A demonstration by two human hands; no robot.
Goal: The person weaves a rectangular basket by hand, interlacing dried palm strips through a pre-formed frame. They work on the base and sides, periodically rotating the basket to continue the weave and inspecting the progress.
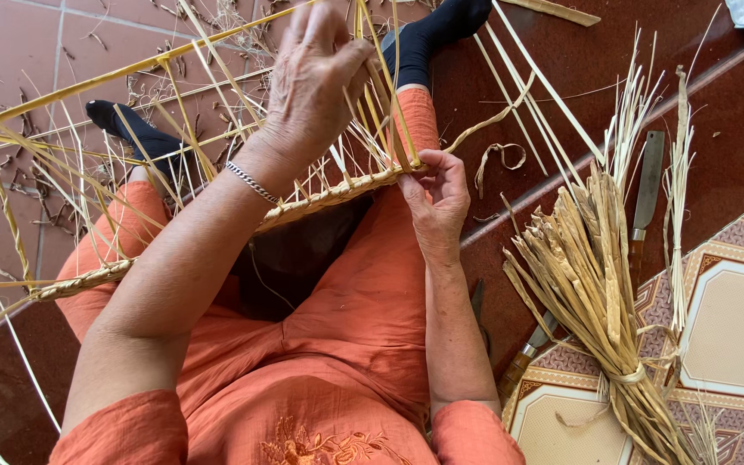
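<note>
Both grips pinch thin straw strips (370, 129) on the woven frame edge (337, 194): left hand (312, 86) should pull snug while right hand (437, 194) holds the braid tight.

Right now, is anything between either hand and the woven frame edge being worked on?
Nothing visible. The left hand grips the upright strips directly above the braided rim, and the right hand pinches the rim's end. The tied straw bundle and the knife lie off to the side, clear of both hands.

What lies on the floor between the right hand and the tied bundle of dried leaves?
In the head view, between the right hand and the tied bundle lies a curled strip scrap on bare dark red floor, plus some loose pale strips.
</note>
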